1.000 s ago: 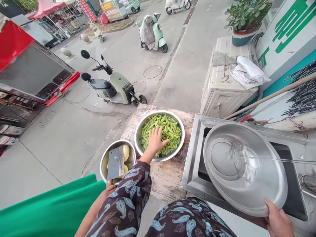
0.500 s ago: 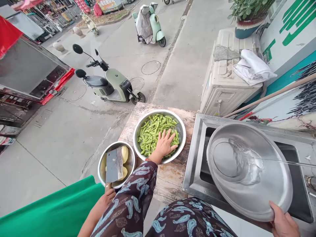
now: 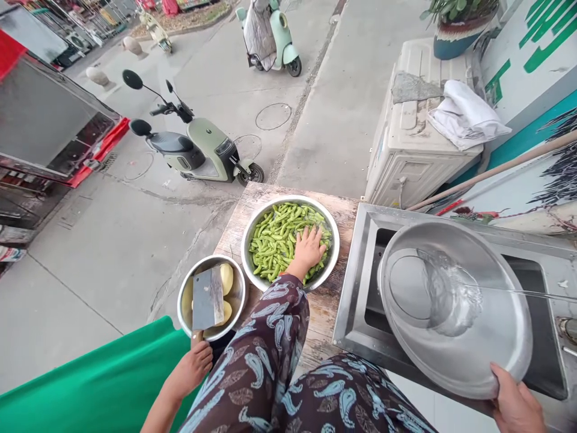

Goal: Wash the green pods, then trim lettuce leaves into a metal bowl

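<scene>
My left hand, in a dark paisley sleeve, rests palm down with fingers spread on green bean pods. The pods lie in a round metal bowl on a worn wooden table. My right hand grips the near right rim of a large metal basin, which tilts over the sink. A thin stream of water from the right splashes into it. At the left, another person's hand with a bare forearm holds a cleaver over a smaller metal bowl of peeled potatoes.
The metal sink stands right of the wooden table. Beyond are a white boxy unit with a folded cloth and a potted plant. Parked scooters stand on the pavement. Green fabric spreads at lower left.
My left hand has moved right and slightly up over the pods, uncovering more of them on the left. The water in the basin is more churned. My right hand keeps its grip.
</scene>
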A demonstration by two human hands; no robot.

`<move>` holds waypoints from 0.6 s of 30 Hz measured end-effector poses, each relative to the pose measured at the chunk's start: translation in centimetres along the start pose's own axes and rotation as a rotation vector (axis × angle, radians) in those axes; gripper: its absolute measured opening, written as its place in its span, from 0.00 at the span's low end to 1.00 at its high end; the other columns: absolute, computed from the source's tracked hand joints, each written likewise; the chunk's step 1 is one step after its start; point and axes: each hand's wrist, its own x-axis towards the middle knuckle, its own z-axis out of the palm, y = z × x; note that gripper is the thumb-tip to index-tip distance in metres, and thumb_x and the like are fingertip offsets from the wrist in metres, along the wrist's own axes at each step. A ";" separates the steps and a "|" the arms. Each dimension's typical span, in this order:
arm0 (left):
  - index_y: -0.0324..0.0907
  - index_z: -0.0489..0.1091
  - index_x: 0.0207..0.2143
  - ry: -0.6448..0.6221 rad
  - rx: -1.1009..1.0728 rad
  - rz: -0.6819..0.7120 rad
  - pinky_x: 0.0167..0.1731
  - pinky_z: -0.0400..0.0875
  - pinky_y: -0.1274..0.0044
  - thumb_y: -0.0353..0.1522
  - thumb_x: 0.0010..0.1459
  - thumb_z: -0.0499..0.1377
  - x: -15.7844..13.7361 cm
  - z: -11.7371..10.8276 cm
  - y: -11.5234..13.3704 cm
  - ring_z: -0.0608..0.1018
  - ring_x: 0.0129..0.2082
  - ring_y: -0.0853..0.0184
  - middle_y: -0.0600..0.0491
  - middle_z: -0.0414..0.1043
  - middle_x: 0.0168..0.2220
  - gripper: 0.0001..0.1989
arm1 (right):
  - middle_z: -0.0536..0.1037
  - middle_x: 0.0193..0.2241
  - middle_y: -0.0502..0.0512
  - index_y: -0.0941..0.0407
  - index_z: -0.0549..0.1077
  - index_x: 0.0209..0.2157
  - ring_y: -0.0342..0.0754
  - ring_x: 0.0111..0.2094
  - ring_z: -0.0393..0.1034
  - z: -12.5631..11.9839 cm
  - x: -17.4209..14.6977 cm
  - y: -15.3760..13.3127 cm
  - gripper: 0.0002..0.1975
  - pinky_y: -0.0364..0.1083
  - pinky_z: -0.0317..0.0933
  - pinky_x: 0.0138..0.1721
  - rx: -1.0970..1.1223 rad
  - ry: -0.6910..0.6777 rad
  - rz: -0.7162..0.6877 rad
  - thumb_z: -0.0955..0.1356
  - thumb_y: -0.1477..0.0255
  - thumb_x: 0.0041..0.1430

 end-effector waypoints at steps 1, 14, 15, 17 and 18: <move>0.43 0.58 0.66 -0.025 -0.045 0.002 0.64 0.53 0.56 0.41 0.65 0.51 0.5 -0.7 -0.1 0.57 0.68 0.50 0.46 0.55 0.68 0.29 | 0.76 0.48 0.70 0.59 0.71 0.48 0.63 0.40 0.77 0.2 -0.3 -0.2 0.34 0.58 0.76 0.35 0.020 0.019 0.025 0.77 0.66 0.36; 0.47 0.46 0.71 0.113 0.053 -0.202 0.65 0.45 0.51 0.53 0.61 0.50 2.8 -2.4 -5.8 0.45 0.70 0.40 0.49 0.41 0.73 0.41 | 0.76 0.49 0.70 0.56 0.71 0.44 0.64 0.42 0.76 0.7 -1.0 -0.7 0.30 0.56 0.76 0.34 0.048 0.070 0.042 0.77 0.65 0.35; 0.47 0.46 0.71 0.100 0.078 -0.119 0.65 0.43 0.51 0.53 0.61 0.51 2.0 -1.8 -5.4 0.44 0.70 0.41 0.50 0.42 0.73 0.40 | 0.76 0.48 0.70 0.56 0.71 0.44 0.63 0.41 0.77 0.7 -0.9 -0.7 0.30 0.56 0.76 0.34 0.039 0.071 0.041 0.77 0.65 0.35; 0.48 0.48 0.70 0.076 0.116 0.028 0.66 0.41 0.54 0.51 0.62 0.51 0.9 -1.2 -5.2 0.43 0.71 0.43 0.52 0.43 0.72 0.39 | 0.77 0.48 0.68 0.55 0.72 0.45 0.63 0.40 0.77 0.7 -0.8 -0.7 0.30 0.56 0.76 0.34 0.030 0.065 0.038 0.77 0.66 0.35; 0.48 0.48 0.70 0.066 0.126 0.070 0.67 0.41 0.55 0.51 0.62 0.51 0.6 -1.2 -5.2 0.43 0.71 0.44 0.52 0.43 0.73 0.38 | 0.77 0.48 0.67 0.54 0.72 0.45 0.63 0.40 0.77 0.7 -0.8 -0.7 0.30 0.56 0.76 0.33 0.026 0.061 0.036 0.77 0.66 0.35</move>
